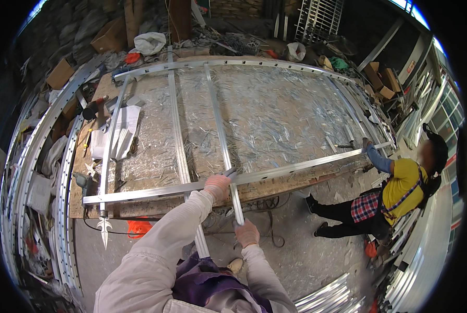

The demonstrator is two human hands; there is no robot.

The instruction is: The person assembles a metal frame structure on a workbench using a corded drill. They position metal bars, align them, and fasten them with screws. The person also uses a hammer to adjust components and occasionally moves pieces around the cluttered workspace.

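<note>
My left hand (217,187), in a striped work glove with grey fingertips, grips the near punched metal rail (147,193) beside its crossing with a slim metal bar (219,124). Lower down, my right hand (247,234), gloved alike, holds that bar's near end, which sticks out past the table edge. Another ribbed metal bar (177,133) passes through the near rail just left of my left hand and reaches down to my apron. At the frame's left, a bar (113,137) ends in a silver spearhead finial (104,231) beyond the near rail. The far rail (249,62) lies across the bars' other ends.
Metal offcuts litter the wooden worktable (151,172). A co-worker (403,184) at the right has a hand on the near rail's right end. Papers (120,133), a power drill (94,107) and a corded power tool (83,182) lie left. Metal lengths (331,295) lie on the floor.
</note>
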